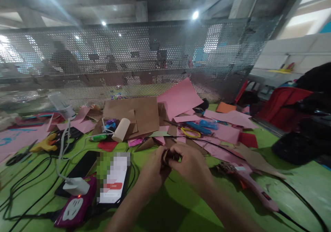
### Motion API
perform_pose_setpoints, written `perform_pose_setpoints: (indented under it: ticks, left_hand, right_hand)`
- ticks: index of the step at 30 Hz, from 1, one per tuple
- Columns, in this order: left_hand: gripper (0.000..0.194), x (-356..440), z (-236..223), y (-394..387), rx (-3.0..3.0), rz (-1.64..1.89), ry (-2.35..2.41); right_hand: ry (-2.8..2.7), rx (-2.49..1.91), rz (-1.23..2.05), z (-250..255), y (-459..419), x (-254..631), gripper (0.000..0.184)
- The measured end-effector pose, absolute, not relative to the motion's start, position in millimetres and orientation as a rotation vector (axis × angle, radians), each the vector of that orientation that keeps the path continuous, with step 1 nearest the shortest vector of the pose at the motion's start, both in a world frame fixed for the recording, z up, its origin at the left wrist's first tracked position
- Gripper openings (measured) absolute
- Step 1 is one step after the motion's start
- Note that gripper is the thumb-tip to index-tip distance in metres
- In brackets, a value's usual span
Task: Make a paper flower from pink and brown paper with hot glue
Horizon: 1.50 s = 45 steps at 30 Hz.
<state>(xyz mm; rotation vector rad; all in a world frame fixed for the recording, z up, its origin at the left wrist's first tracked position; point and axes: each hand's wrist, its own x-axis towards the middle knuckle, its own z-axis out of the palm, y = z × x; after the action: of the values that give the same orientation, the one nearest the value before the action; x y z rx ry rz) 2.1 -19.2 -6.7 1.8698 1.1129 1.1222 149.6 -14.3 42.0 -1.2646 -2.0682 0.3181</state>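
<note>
Two hands, left (158, 166) and right (187, 161), pinch one small brown piece (166, 156), seemingly curled, between their fingers; two phones (113, 180) lie left of them.

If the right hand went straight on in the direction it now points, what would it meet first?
The right hand would probably first meet the small brown piece at its fingertips, then the left hand. Depth is unclear where the fingers crowd together.

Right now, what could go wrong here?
The small brown piece is mostly hidden between the left hand and right hand, so it could slip unnoticed. The left forearm might nudge the lit phone beside it. If the pink corded tool is hot, it might scorch the nearby brown paper.
</note>
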Motion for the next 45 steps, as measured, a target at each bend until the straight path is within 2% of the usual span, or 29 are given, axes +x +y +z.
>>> perform_pose_setpoints:
  ticks: [4, 10, 12, 15, 20, 25, 30, 32, 34, 38, 42, 45]
  left_hand:
    - [0.028, 5, -11, -20, 1.869, 1.179, 1.115]
    - [0.030, 12, -10, -18, 1.207, 1.226, 0.753]
    - [0.035, 12, -7, -18, 1.093, 1.227, 0.750]
    - [0.044, 10, -2, -20, 1.051, 1.257, 0.803]
    - [0.043, 8, 0, -23, 1.034, 1.227, 0.816]
    - [0.052, 6, -1, -21, 1.015, 1.249, 0.808]
    - [0.052, 4, 0, -21, 0.988, 1.293, 0.881]
    - [0.045, 2, 0, -22, 1.033, 1.305, 0.960]
    - [0.038, 0, 2, -21, 1.049, 1.335, 1.020]
    - [0.043, -4, 7, -22, 1.033, 1.333, 1.087]
    - [0.045, -6, 11, -23, 1.054, 1.303, 1.115]
    - [0.046, -4, 10, -24, 1.054, 1.299, 1.113]
  right_hand:
    - [-2.043, -1.284, 0.239, 41, -15, 149, 0.016]
    - [-2.076, -1.094, 0.366, 49, -18, 155, 0.006]
    - [-2.089, -1.025, 0.382, 51, -19, 156, 0.009]
    - [-2.168, -0.954, 0.356, 52, -21, 155, 0.016]
    - [-2.215, -0.963, 0.372, 53, -22, 154, 0.017]
    - [-2.249, -0.910, 0.326, 52, -22, 153, 0.018]
    - [-2.224, -0.953, 0.361, 59, -24, 158, 0.021]
    - [-2.135, -0.961, 0.402, 65, -27, 168, 0.022]
    - [-2.036, -1.021, 0.408, 68, -31, 187, 0.019]
    - [-1.904, -1.364, 0.182, 58, -51, 250, 0.008]
    - [-1.777, -1.915, 0.000, 35, -80, 314, 0.021]
    - [-1.715, -2.188, 0.135, 21, -92, 340, 0.028]
